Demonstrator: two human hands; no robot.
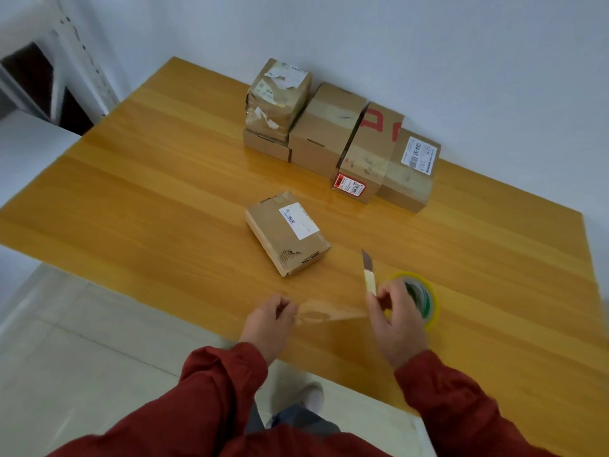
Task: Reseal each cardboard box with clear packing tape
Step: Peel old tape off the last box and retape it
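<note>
On my feed the wooden table fills most of the view, running from the near edge to the far wall. A cluster of cardboard boxes stands at the far side against that wall. They are packed side by side, and the leftmost one is stacked on a flatter carton. A single box with a white label lies flat near the middle of the table, well apart from the cluster and just beyond the hands.

Both arms, in red sleeves, reach in from the near edge. I see the left hand with its fingers curled, pinching the free end of a strip of clear tape that stretches right towards the right hand. The tape roll, yellowish with a green core, sits just behind the right hand's fingers. I cannot tell whether they hold it. That hand pinches the pale handle of a knife, whose blade points to the far side.
</note>
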